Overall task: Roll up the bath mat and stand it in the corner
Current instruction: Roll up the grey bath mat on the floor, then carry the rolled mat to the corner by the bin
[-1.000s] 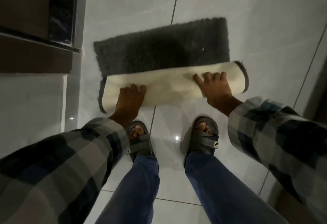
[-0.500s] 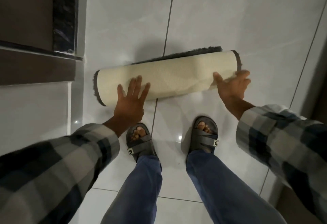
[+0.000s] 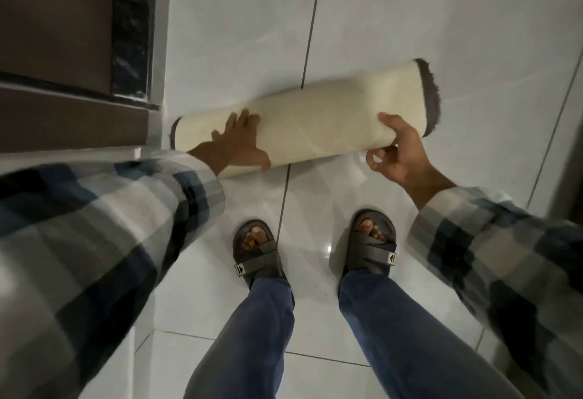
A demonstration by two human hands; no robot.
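The bath mat (image 3: pixel 321 117) is a full roll, cream backing outward, with dark grey pile showing at both ends. It is tilted: the right end is raised off the white floor tiles and the left end is low near the door frame. My left hand (image 3: pixel 236 143) grips the roll near its left end, fingers spread over the top. My right hand (image 3: pixel 397 149) holds the roll near its right end, thumb on top and fingers curled underneath.
A dark brown door and frame (image 3: pixel 72 51) stand at the left, with a raised white threshold (image 3: pixel 79 159) below. My two feet in dark sandals (image 3: pixel 255 250) stand just behind the roll. A dark vertical edge (image 3: pixel 575 114) runs along the far right.
The last strip of grey pile has been rolled in. Both hands have closed on the roll, and its right end has lifted off the floor.
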